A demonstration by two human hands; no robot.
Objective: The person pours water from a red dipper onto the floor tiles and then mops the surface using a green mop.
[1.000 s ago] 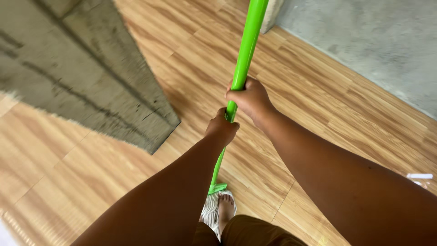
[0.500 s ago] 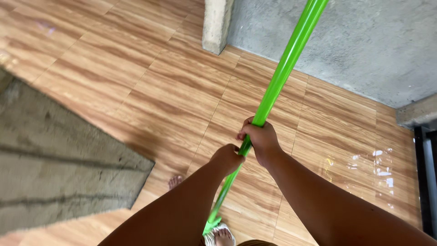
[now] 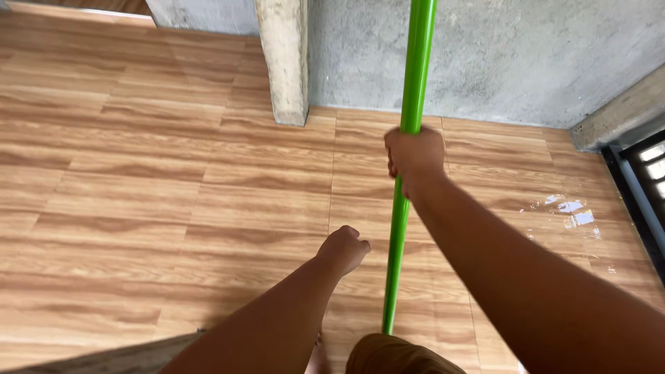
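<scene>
A bright green mop handle stands nearly upright in front of me over the wood-pattern floor. My right hand grips it about halfway up. My left hand is curled into a loose fist just left of the handle, apart from it and holding nothing. The mop head is hidden below my brown shorts.
A grey concrete wall runs along the back with a concrete post jutting out from it. A wet shiny patch lies on the floor at the right. A dark metal frame stands at the far right edge. A grey mat corner shows bottom left.
My left hand has let go of the handle and moved left of it. The handle swung upright, my right hand slid higher, and my view turned toward the wall, pushing the grey mat out of view.
</scene>
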